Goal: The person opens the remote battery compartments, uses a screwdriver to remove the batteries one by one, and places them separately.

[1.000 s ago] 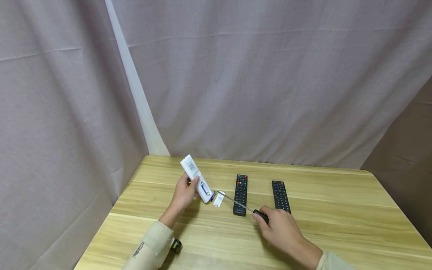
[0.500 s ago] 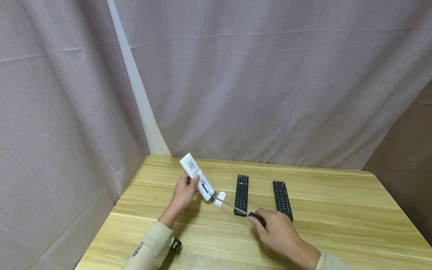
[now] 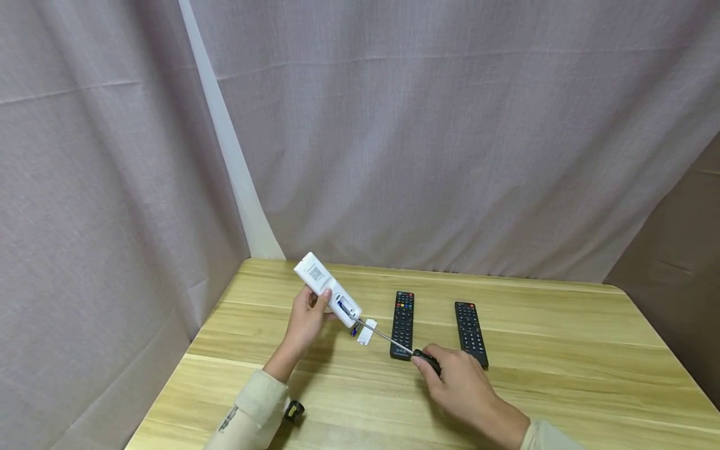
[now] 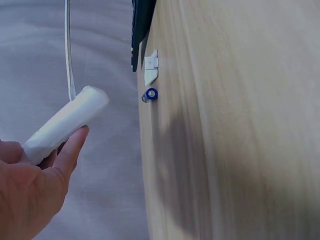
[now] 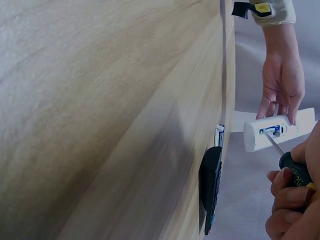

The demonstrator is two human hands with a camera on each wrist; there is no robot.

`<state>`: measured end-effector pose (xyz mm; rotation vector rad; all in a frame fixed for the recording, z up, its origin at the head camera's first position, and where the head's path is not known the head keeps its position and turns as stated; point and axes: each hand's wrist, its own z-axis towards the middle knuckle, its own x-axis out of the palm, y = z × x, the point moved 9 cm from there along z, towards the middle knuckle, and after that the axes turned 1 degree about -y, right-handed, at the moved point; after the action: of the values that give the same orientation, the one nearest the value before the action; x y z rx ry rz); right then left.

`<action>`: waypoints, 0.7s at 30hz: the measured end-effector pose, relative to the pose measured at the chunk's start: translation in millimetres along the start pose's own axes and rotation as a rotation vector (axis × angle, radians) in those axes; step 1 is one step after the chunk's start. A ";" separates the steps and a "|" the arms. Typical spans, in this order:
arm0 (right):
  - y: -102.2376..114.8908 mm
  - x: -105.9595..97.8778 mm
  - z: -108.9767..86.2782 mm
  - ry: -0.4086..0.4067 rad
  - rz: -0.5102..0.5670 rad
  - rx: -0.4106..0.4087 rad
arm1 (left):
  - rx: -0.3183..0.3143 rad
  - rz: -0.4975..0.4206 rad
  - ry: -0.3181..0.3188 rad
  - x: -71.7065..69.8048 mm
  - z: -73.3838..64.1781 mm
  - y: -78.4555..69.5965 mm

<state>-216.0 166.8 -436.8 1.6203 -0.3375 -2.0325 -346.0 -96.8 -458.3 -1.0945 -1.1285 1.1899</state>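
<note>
My left hand (image 3: 304,322) grips a white remote control (image 3: 315,275) above the table, its back turned up and its battery compartment (image 3: 345,306) uncovered. Blue shows inside the compartment, apparently a battery. My right hand (image 3: 464,384) holds a screwdriver (image 3: 388,339) by its black handle, the long metal shaft reaching left. In the right wrist view the screwdriver's tip meets the compartment of the white remote (image 5: 252,136). Below the remote, a blue battery (image 4: 152,94) lies on the table beside the small white battery cover (image 3: 367,332).
Two black remote controls lie on the wooden table (image 3: 562,350): one (image 3: 402,325) just right of the cover, the other (image 3: 471,334) beyond my right hand. A black and yellow object (image 3: 294,410) sits by my left sleeve. Grey curtains (image 3: 422,156) stand behind the table.
The screwdriver tip has moved left from beside the remote into its battery compartment. The white remote's lower end has risen and swung slightly right, tilting its back more toward the head view.
</note>
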 end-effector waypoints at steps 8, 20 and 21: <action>-8.0 8.7 4.8 0.118 0.213 0.137 | 0.042 -0.004 0.007 4.2 -3.9 -5.2; -2.0 17.6 9.3 0.149 0.339 0.217 | 0.055 -0.049 0.000 9.9 -5.9 -0.8; -0.6 18.4 9.1 0.143 0.329 0.211 | 0.053 -0.049 -0.004 9.5 -5.9 -0.2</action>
<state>-227.8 156.4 -450.1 1.6933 -0.7349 -1.6706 -339.7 -87.5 -458.2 -1.0192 -1.1151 1.1783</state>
